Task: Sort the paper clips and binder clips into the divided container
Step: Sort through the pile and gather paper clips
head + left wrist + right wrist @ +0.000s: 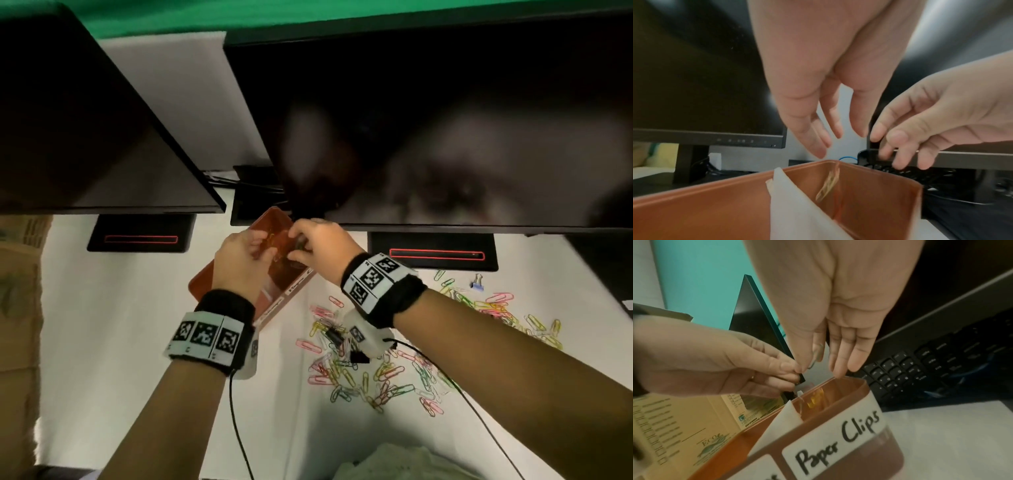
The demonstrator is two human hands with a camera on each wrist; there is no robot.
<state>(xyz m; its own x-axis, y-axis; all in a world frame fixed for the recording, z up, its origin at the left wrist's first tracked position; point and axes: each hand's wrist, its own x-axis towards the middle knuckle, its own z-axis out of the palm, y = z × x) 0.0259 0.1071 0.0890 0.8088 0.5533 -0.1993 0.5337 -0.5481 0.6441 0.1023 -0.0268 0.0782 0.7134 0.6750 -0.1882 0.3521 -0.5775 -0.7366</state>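
Observation:
The orange divided container (202, 284) stands under the monitors, with a white paper divider (789, 203) and a "Paper Clips" label (838, 443). Both hands hover over its far compartment. My left hand (840, 144) has straight, spread fingers and holds nothing. A yellow paper clip (828, 186) is inside that compartment below it. My right hand (818, 368) pinches a pale paper clip (817, 356) between thumb and forefinger, its other fingers straight. Several coloured paper clips (370, 373) and black binder clips (334, 337) lie scattered on the white table to the right.
Two dark monitors (445, 120) overhang the container, their stands (137, 236) behind it. A black keyboard (920, 363) lies beside the container. A blue binder clip (478, 282) sits far right. Cardboard boxes (17, 291) stand at the left, and wrist cables (239, 428) trail over the table.

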